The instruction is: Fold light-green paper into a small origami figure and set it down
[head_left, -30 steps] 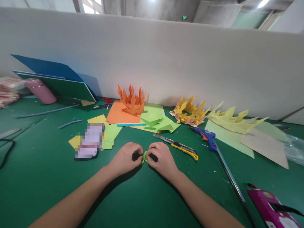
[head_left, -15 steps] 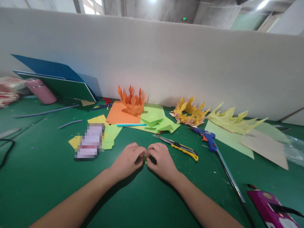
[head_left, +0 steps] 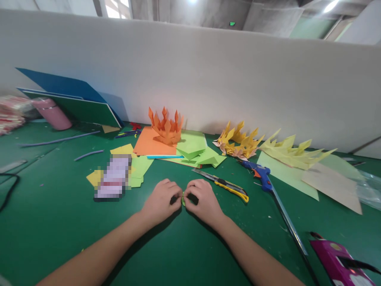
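Observation:
Between my fingertips, just above the green table (head_left: 166,254), is a small piece of light green paper (head_left: 183,199), mostly hidden by my fingers. My left hand (head_left: 165,200) pinches it from the left, thumb and forefinger closed. From the other side my right hand (head_left: 201,200) pinches it too, and the two hands nearly touch. A utility knife (head_left: 223,184) with a yellow handle and its blade out lies right of my right hand. Beyond my hands are light green paper sheets (head_left: 193,153), and an orange paper crown (head_left: 167,129) stands on orange paper (head_left: 149,143).
A blue glue gun (head_left: 262,172) with a clear stick lies to the right, near a yellow crown (head_left: 238,141) and a pale yellow crown strip (head_left: 297,151). A magenta box (head_left: 336,258) sits front right. Left are a phone (head_left: 114,176) and a pink bottle (head_left: 52,113).
My fingers have shifted slightly around the green paper piece, and their pinch looks tighter and rounder. Everything else on the table stays put.

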Tool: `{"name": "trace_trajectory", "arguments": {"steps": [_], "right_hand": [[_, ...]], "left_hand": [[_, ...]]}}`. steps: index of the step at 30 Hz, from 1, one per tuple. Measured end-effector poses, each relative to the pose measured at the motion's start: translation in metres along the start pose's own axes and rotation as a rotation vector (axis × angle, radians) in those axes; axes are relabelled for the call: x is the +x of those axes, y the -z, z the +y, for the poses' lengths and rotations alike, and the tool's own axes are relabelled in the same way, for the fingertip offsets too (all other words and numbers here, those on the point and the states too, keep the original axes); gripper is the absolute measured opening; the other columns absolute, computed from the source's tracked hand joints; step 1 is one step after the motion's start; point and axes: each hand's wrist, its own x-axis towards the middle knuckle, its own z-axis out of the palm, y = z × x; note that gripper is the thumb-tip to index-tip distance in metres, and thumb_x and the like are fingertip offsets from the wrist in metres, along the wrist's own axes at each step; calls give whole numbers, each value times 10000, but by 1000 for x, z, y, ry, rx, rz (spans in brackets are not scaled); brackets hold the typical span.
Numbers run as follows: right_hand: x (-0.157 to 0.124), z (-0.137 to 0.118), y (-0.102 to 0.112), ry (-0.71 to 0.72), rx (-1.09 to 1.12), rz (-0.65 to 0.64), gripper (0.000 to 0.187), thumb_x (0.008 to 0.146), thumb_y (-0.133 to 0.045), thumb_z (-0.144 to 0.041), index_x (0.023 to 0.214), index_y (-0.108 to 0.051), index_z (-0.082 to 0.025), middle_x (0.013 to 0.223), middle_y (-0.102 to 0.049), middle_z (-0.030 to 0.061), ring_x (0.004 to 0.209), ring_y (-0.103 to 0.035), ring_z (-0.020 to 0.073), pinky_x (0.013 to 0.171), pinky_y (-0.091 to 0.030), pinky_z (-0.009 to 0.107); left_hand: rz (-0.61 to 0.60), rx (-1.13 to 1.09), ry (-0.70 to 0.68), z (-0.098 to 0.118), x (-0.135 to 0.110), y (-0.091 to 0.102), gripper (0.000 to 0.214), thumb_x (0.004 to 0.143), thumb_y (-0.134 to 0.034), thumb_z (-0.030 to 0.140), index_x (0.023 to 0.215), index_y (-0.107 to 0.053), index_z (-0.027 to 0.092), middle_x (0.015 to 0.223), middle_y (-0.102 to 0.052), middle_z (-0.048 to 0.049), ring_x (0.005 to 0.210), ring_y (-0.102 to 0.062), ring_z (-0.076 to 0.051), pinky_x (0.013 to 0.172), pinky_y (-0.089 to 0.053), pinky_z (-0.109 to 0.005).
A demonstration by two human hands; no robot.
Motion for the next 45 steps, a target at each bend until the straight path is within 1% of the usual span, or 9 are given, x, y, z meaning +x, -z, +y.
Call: {"name": "trace_trajectory", "arguments": {"steps": [8, 14, 19, 22, 25, 32, 38, 41, 45], "right_hand": [[2, 0, -2, 46, -18, -17, 105, 715, -560, -101, 676, -546, -197, 782, -597, 16, 803, -501, 173, 766, -345, 328], [0, 3, 2, 18, -33, -62, 82, 792, -569, -148, 731, -584, -202, 824, -606, 16, 848, -502, 177, 804, -322, 347], [-2, 7, 6, -19, -1, -115, 91, 831, -576, -180, 749, -605, -208, 823, -609, 7, 845, -522, 169, 802, -319, 343], [-2, 8, 7, -30, 8, -129, 91, 838, -566, -184, 761, -605, -210, 828, -611, 10, 848, -529, 172, 807, -322, 346], [-2, 7, 6, -25, 1, -130, 95, 844, -558, -188, 760, -601, -206, 832, -610, 16, 853, -525, 175, 803, -324, 344], [1, 4, 7, 85, -112, -105, 145, 867, -488, -145, 744, -549, -192, 803, -603, 14, 835, -498, 173, 816, -281, 353], [-1, 5, 7, 116, -181, -72, 163, 889, -431, -140, 762, -519, -192, 822, -595, 15, 852, -493, 171, 846, -254, 351], [-1, 6, 7, 118, -206, -66, 173, 898, -420, -143, 765, -518, -195, 822, -594, 10, 852, -492, 166, 864, -247, 351], [-1, 7, 7, 103, -226, -75, 162, 891, -437, -143, 766, -524, -197, 826, -596, 6, 861, -496, 164, 877, -242, 351]], "left_hand": [[0, 15, 19, 1, 0, -2, 112, 728, -478, 98, 669, -538, 172, 659, -575, -14, 659, -465, -163, 661, -360, -291], [-73, 34, 58, -2, -1, 3, 69, 787, -522, 155, 743, -568, 180, 734, -619, -12, 767, -505, -185, 695, -327, -312], [-102, 90, 30, -1, -1, 4, 168, 873, -465, 198, 747, -573, 172, 736, -625, -16, 755, -497, -179, 700, -316, -318], [-97, 131, 32, 0, -1, 3, 208, 903, -432, 213, 764, -579, 168, 745, -626, -25, 762, -496, -184, 697, -311, -326], [-92, 108, 48, 0, -2, 3, 212, 911, -427, 197, 769, -582, 168, 754, -627, -23, 764, -495, -183, 700, -306, -328], [-48, 38, 83, 0, -2, -2, 207, 905, -419, 141, 768, -572, 167, 761, -634, -16, 747, -479, -180, 694, -287, -331], [-23, 25, 104, 4, -1, -2, 203, 905, -405, 143, 774, -557, 173, 775, -636, -19, 749, -472, -182, 692, -282, -329], [-13, -7, 104, 5, 0, 2, 188, 904, -423, 177, 780, -565, 186, 791, -655, -8, 764, -484, -181, 712, -283, -335], [-7, -71, 122, 2, -2, 4, 60, 840, -514, 178, 833, -568, 203, 815, -671, 10, 825, -508, -188, 766, -291, -350]]}}
